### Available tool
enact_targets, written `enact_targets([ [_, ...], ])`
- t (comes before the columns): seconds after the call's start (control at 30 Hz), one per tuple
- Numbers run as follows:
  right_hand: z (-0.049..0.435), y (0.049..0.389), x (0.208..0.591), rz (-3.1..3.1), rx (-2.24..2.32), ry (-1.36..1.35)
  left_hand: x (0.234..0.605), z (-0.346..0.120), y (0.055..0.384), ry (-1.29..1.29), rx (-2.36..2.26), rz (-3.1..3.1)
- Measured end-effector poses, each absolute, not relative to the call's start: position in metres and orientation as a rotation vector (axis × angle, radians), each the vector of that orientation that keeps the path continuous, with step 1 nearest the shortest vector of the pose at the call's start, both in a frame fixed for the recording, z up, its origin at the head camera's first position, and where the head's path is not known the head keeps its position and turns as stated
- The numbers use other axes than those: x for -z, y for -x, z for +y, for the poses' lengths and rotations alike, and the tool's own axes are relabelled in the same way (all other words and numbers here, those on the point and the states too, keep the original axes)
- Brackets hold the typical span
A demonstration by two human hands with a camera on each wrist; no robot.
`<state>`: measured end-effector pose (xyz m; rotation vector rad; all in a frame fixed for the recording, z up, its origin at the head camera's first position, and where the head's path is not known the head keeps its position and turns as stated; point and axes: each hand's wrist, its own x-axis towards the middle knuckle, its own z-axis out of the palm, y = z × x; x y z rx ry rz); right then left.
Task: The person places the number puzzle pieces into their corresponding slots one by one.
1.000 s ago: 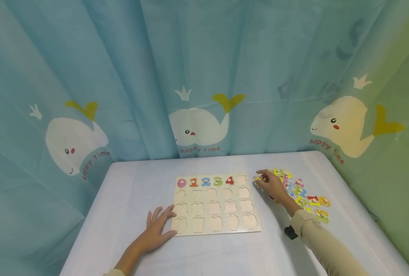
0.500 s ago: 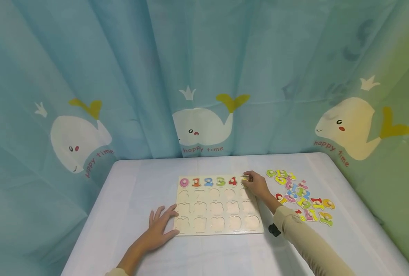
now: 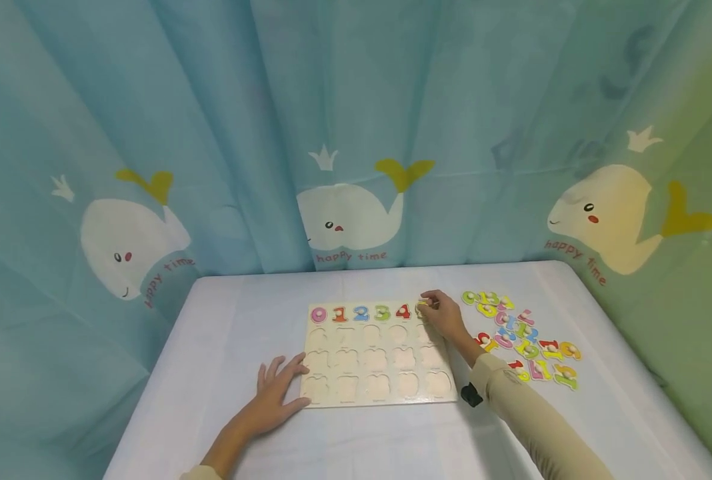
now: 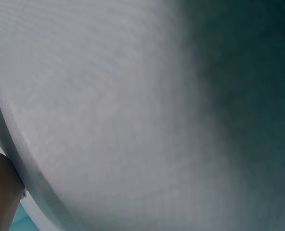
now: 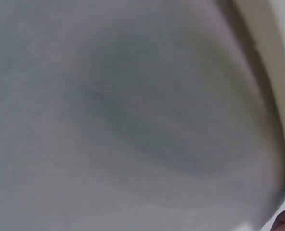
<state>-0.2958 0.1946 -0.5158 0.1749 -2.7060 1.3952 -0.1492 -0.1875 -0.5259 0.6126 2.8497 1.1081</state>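
Observation:
A pale wooden number puzzle board (image 3: 361,342) lies on the table in the head view. Its top row holds knobbed numerals: a pink 0 (image 3: 319,315), a red 1, a blue 2, a green 3 and a red 4 (image 3: 403,312). With fingertips and thumb, my right hand (image 3: 446,317) pinches a yellow puzzle piece (image 3: 421,309) at the top right recess; the fingers cover most of it. My left hand (image 3: 272,398) rests with spread fingers at the board's left edge. The lower rows show bare recesses. Both wrist views are mostly blurred white cloth.
Right of the board lies a loose cluster of colourful number pieces (image 3: 528,349), several overlapping. A white cloth covers the table (image 3: 212,347). Behind it hangs a blue curtain (image 3: 242,133) with whale prints. A small black object (image 3: 471,395) sits under the right wrist.
My right hand has moved left from beside the pile to the board's top right corner, bringing the yellow piece over the recess there. The left hand has stayed at the board's edge.

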Motion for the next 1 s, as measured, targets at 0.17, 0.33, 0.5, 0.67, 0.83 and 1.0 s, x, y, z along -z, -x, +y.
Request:
enact_targets([
  [0.17, 0.191, 0.298, 0.520, -2.699, -1.308, -0.183, 0.527, -0.186, 0.150, -0.616, -1.106, 2.848],
  [0.33, 0.190, 0.296, 0.519, -2.715, -1.230, -0.209, 0.527, -0.186, 0.149, -0.597, -1.101, 2.851],
  [0.5, 0.188, 0.297, 0.518, -2.747, -1.161, -0.285, 0.524, -0.187, 0.148, -0.590, -1.102, 2.860],
  [0.67, 0.194, 0.298, 0.521, -2.758, -1.101, -0.352, 0.522, -0.188, 0.148, -0.591, -1.088, 2.855],
  [0.83, 0.199, 0.299, 0.523, -2.765, -1.121, -0.401, 0.521, -0.188, 0.147, -0.584, -1.096, 2.863],
  [1.0, 0.199, 0.301, 0.520, -2.826, -1.122, -0.344, 0.521, -0.187, 0.148, -0.567, -1.084, 2.855],
])
